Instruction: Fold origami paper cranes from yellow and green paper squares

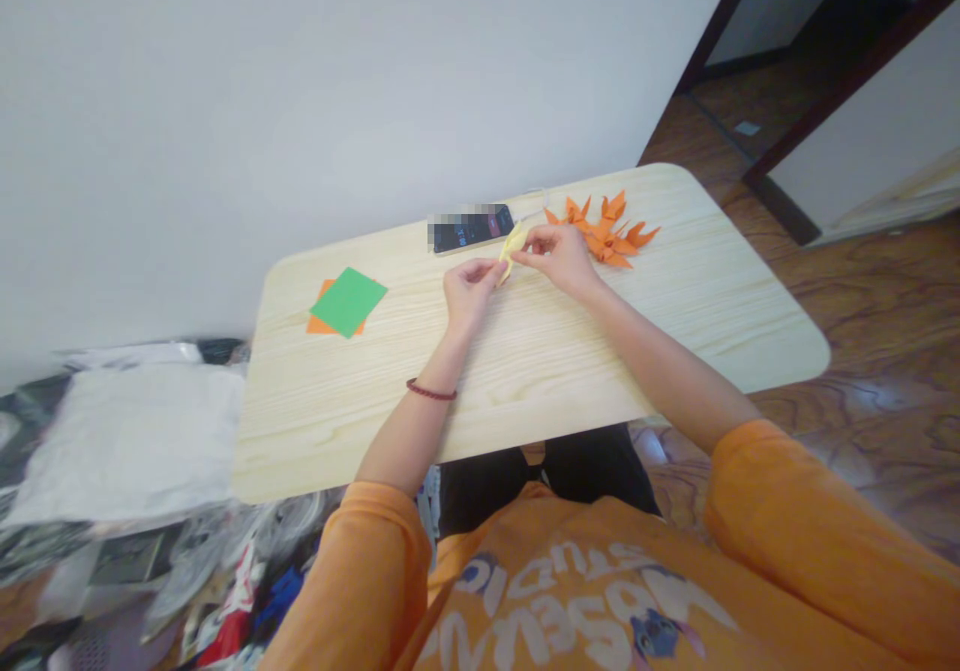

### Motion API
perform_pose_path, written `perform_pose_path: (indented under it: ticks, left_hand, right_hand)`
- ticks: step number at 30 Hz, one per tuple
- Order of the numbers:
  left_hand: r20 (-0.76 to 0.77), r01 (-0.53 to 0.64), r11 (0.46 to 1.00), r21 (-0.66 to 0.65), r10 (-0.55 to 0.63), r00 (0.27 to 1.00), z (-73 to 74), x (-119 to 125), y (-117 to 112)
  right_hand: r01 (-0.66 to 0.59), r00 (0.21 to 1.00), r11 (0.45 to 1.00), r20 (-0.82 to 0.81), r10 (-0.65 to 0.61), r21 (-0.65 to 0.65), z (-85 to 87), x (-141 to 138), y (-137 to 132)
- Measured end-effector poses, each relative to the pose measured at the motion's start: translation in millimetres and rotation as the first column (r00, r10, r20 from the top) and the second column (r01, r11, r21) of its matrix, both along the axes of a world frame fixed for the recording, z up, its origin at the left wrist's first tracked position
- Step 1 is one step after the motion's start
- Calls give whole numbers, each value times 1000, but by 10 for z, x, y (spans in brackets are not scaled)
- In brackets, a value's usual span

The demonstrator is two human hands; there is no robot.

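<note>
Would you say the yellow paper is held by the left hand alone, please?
No, the left hand and right hand both have fingers on the yellow paper.

Folded paper [513, 241]: pale yellow
Origami pieces [613, 243]: orange
Top sheet [349, 301]: green
Sheet beneath [320, 326]: orange
Table [330, 391]: cream, streaked wood grain
Bracelet [431, 392]: dark red
Shirt [540, 521]: orange, whitish lettering

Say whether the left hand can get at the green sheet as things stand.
Likely yes: the left hand pinches the yellow paper and might need to release it, but only tabletop shows between that hand and the green sheet, lying uncovered.
</note>
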State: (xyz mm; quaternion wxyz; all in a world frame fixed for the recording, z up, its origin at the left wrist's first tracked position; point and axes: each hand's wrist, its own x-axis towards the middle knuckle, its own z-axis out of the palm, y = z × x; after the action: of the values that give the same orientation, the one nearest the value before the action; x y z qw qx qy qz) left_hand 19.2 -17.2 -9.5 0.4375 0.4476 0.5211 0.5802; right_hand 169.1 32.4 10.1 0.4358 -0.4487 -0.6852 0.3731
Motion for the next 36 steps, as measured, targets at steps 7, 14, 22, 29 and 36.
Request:
perform_pose_path:
  ticks: [7, 14, 22, 29, 36]
  left_hand:
    - [-15, 2, 1000, -25, -3, 1000, -23, 0, 10]
    - [36, -5, 999, -41, 7, 999, -29, 2, 16]
    - [79, -40, 999, -33, 43, 996, -40, 17, 33]
    - [56, -71, 997, -38, 73, 996, -36, 13, 43]
    - [119, -56, 997, -62, 63, 991, -29, 11, 52]
  right_hand:
    - [5, 1000, 1000, -4, -5, -25, -8, -22, -6]
    - [-21, 985, 972, 173, -21, 235, 2, -41, -81]
    - [-51, 969, 929, 244, -43, 365, -46, -59, -98]
    - [-34, 967, 941, 250, -54, 338, -35, -75, -133]
    - [-30, 980, 937, 197, -41, 347, -38, -71, -119]
